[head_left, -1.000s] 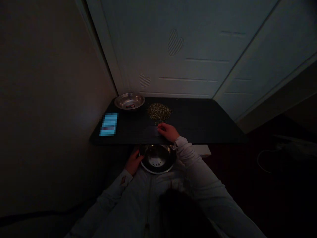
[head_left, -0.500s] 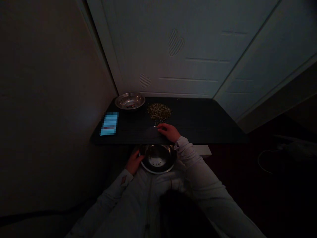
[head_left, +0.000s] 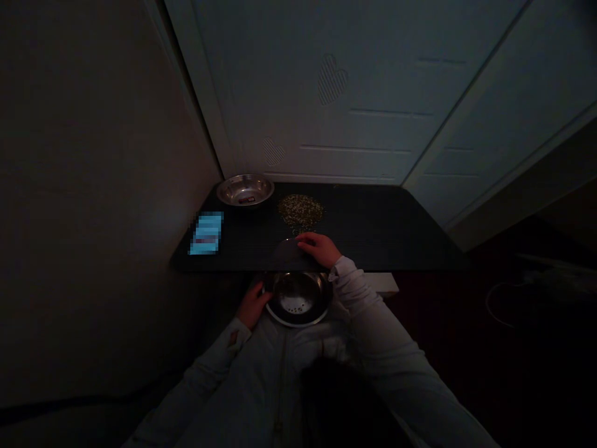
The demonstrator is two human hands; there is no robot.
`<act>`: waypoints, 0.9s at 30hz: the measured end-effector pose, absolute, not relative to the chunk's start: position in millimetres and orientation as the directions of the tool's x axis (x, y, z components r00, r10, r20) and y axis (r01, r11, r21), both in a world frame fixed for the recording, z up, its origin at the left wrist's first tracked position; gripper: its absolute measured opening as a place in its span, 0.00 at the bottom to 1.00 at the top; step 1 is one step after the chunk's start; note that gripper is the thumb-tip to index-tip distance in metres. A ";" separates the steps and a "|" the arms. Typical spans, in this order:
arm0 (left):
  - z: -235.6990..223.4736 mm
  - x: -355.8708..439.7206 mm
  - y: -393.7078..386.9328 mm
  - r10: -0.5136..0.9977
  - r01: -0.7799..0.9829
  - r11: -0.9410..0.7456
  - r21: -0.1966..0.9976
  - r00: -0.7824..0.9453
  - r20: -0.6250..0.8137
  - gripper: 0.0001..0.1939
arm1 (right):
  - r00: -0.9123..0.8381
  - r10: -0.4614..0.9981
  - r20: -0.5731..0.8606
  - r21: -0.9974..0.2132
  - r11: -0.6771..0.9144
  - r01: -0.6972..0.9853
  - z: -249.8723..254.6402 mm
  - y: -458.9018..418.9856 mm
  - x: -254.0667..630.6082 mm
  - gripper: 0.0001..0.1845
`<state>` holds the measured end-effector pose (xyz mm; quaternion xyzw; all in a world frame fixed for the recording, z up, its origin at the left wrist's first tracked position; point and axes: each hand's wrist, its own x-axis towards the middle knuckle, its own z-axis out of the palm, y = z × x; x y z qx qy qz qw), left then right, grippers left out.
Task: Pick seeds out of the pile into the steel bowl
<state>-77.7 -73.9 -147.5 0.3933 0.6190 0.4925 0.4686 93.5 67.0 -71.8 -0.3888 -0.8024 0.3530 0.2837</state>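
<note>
Under the table's near edge, at my lap, my left hand [head_left: 252, 305] grips the left rim of a shiny metal bowl [head_left: 298, 316]. A few small grains lie in its bottom. Over the dark table, the bent fingers of my right hand [head_left: 321, 249] pinch a thin, rounded flat scraper [head_left: 285, 251] at its right upper side. It stands between the bowl and a heap of mixed grains or seeds [head_left: 300, 210]. A few loose grains trail from the heap toward the scraper. Dim light hides the scraper's lower edge.
A second metal bowl [head_left: 245, 191] with a label inside stands at the table's back left. In front of it lies a lit, blurred phone screen [head_left: 206, 233]. A white panel with hearts [head_left: 333, 79] rises behind the dark table [head_left: 382, 230]. A pale cable [head_left: 492, 302] shows at right.
</note>
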 end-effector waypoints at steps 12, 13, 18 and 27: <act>-143.2 -77.4 -73.9 0.951 0.016 0.211 0.977 -0.235 -0.202 0.21 | -0.533 0.831 0.159 -0.797 0.426 0.428 -70.2 66.2 93.8 0.13; -143.4 -77.5 -73.8 0.951 0.017 0.210 0.978 -0.234 -0.200 0.21 | -0.533 0.831 0.161 -0.792 0.431 0.432 -69.7 66.0 93.8 0.13; -147.0 -78.5 -73.5 0.954 0.017 0.201 0.979 -0.230 -0.192 0.21 | -0.536 0.828 0.166 -0.779 0.443 0.444 -68.7 65.6 94.1 0.13; -146.1 -78.0 -74.5 0.958 0.010 0.200 0.980 -0.213 -0.194 0.21 | -0.551 0.819 0.160 -0.780 0.447 0.438 -68.7 66.3 93.8 0.13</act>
